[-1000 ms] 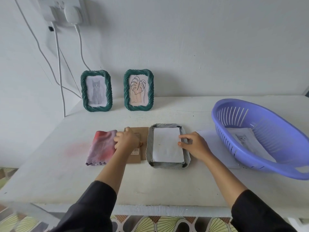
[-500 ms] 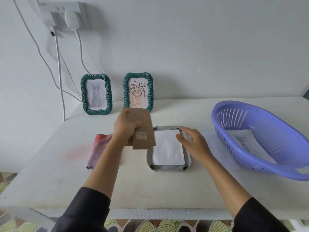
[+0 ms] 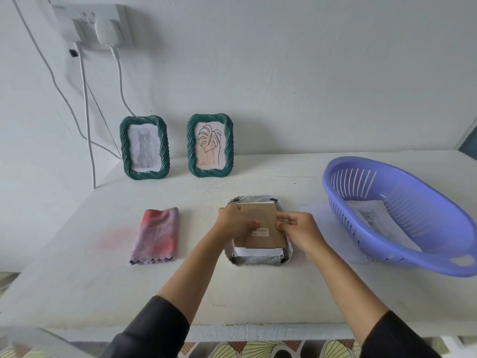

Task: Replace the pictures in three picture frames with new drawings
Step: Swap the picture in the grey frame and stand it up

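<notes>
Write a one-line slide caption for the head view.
Both hands, left hand and right hand, set the brown backing board onto a face-down frame, two green frames standing behind.

Soft, even daylight fills the scene, bright without glare, on the pale wall (image 3: 284, 60) and white table (image 3: 77, 267). Shadows are faint: a soft grey one falls on the wall right of the socket (image 3: 90, 24), and thin ones hug the bases of the two standing frames (image 3: 144, 147) beyond the fingers (image 3: 286, 217). The wide lens bows the table's near edge and the wall's cables (most at the left margin). Detail is crisp around the fingers; the lower-left corner, nearer than them, smears into blur.
</notes>
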`<state>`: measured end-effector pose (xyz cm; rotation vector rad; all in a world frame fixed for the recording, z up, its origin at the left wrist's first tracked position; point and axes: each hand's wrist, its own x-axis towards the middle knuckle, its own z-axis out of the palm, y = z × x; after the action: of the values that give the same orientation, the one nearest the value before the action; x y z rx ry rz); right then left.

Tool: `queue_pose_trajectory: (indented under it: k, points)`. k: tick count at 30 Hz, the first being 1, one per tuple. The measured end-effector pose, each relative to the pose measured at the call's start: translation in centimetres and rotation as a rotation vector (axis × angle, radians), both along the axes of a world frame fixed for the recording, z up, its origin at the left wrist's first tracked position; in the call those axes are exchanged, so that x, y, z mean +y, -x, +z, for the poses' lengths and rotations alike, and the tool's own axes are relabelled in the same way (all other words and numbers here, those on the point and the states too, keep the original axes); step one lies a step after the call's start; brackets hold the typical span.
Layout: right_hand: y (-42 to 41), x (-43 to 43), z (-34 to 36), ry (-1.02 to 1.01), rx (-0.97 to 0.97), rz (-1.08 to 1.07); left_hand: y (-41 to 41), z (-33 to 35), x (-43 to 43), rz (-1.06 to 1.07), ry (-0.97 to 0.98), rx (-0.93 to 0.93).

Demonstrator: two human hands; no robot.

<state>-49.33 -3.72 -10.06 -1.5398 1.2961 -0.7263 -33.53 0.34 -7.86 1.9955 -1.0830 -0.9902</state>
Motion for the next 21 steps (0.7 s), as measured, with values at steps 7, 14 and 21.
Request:
queue_pose_trajectory:
  k: [7,14,21]
  points:
    - [-0.14,-0.25,-0.30,0.020,0.010,0.001,0.04,-0.48,-0.44,-0.009,0.002,-0.077]
    - [-0.28,-0.54,-0.29,0.014,0.062,0.003,0.14,-0.30,-0.30,-0.031,-0.008,-0.097]
    - [-0.40,-1.02,-0.62,-0.021,0.101,0.009,-0.04,-0.49,-0.53,-0.047,0.002,-0.146]
